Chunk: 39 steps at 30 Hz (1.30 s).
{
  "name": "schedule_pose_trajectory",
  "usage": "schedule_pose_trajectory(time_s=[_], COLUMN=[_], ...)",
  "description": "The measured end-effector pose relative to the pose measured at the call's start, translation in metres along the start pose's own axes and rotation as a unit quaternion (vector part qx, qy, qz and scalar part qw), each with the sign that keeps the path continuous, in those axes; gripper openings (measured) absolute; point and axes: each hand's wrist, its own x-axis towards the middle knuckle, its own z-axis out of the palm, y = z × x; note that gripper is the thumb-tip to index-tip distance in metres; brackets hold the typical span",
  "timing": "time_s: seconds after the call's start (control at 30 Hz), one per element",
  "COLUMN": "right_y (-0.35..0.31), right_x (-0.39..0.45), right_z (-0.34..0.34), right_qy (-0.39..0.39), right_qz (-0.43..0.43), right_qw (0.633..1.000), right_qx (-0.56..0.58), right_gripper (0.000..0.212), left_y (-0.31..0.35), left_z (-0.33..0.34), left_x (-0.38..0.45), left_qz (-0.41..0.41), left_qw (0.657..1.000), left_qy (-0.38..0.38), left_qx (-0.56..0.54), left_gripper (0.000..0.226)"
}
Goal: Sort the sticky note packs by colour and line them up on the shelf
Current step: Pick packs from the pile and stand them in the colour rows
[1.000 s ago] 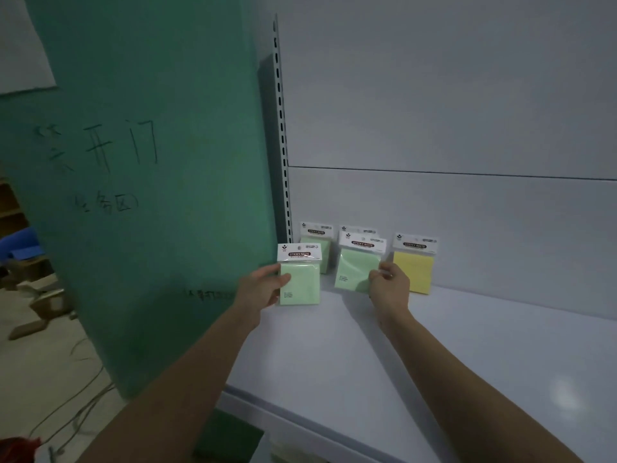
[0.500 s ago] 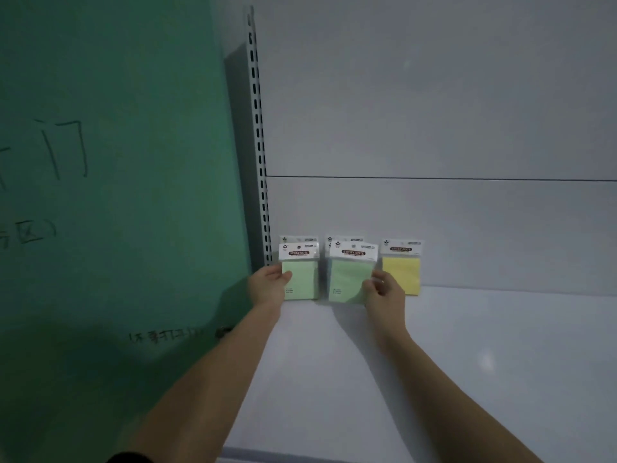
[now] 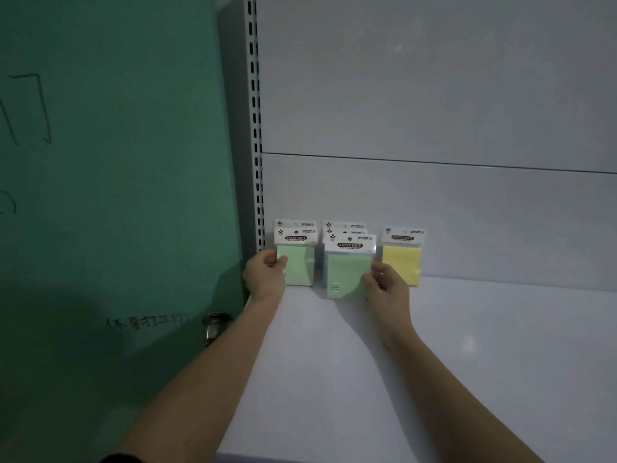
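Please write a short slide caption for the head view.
Both hands hold green sticky note packs upright on shelf.

The shelf looks like smooth painted metal with a soft sheen that catches a small light spot, and the slotted upright beside it has the same pale metal look. The sticky note packs are matt pastel paper under glossy clear plastic wrap with white card headers. The green door is flat, matt paint, carrying a shiny metal knob.
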Motion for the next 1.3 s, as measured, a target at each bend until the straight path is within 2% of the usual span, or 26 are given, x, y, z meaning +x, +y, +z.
schedule_pose_trajectory(time_s=[0.13,0.3,0.43,0.53,0.67,0.73,0.9,1.2,1.3], right_y=[0.002,0.002,-0.002,-0.013,-0.015,-0.011,-0.007,-0.002,0.002], right_x=[0.001,0.000,0.002,0.002,-0.006,-0.009,-0.010,-0.015,-0.014], right_z=[-0.001,-0.004,-0.001,0.016,0.054,0.070,0.090,0.109,0.111], right_qy=[-0.013,0.019,0.044,0.019,-0.054,-0.063,-0.050,-0.056,-0.041], right_qz=[-0.005,-0.006,0.036,0.043,0.035,0.033,-0.050,-0.168,-0.181], right_qw=[1.000,1.000,0.998,0.999,0.996,0.989,0.958,0.879,0.864], right_qx=[-0.017,-0.016,0.015,0.026,-0.066,-0.126,-0.279,-0.443,-0.467], right_gripper=[0.023,0.018,0.019,0.024,0.022,0.024,0.016,0.017,0.018], left_y=[0.004,0.010,0.010,0.004,-0.006,-0.008,-0.009,-0.013,-0.015], left_z=[-0.004,-0.017,-0.047,-0.073,-0.092,-0.094,-0.093,-0.091,-0.091], left_x=[0.000,-0.009,-0.030,-0.060,-0.094,-0.100,-0.104,-0.103,-0.101], left_qz=[0.003,-0.019,0.039,0.143,0.243,0.264,0.272,0.276,0.285], left_qw=[1.000,0.999,0.990,0.940,0.854,0.834,0.819,0.820,0.819], left_qy=[0.002,-0.030,-0.082,-0.174,-0.244,-0.246,-0.247,-0.241,-0.234], left_qx=[-0.020,-0.021,0.112,0.255,0.391,0.417,0.441,0.440,0.440], left_gripper=[0.022,0.029,0.037,0.036,0.042,0.046,0.049,0.042,0.042])
